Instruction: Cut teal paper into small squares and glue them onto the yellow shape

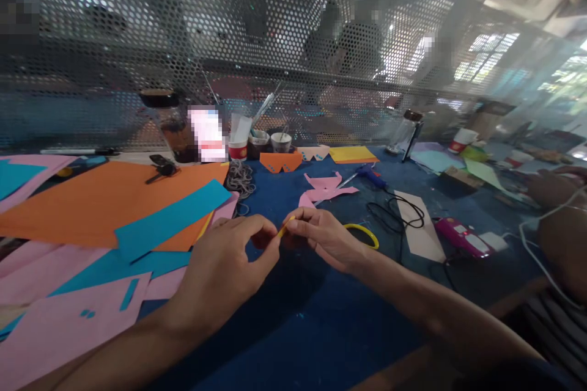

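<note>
Over the blue table (293, 330), my left hand (229, 256) and my right hand (328, 235) meet fingertip to fingertip. Both pinch a small yellow strip (285, 228), which looks like paper; most of it is hidden by the fingers. Just beyond my right hand lies a pink paper pinwheel shape (324, 183). A blue glue gun (372, 176) rests behind it, its black cord looping to the right. Beside my right wrist is a yellow loop (367, 233), partly covered. A blue paper strip (172, 223) lies on orange paper (119, 192) left of my left hand.
Pink sheets (77, 330) cover the left side. Along the back stand a jar (172, 131), paper cups (238, 149) and bowls (280, 142), before a perforated metal screen (275, 30). A magenta power strip (463, 237) lies right. Another person's arm (562, 244) is at the far right.
</note>
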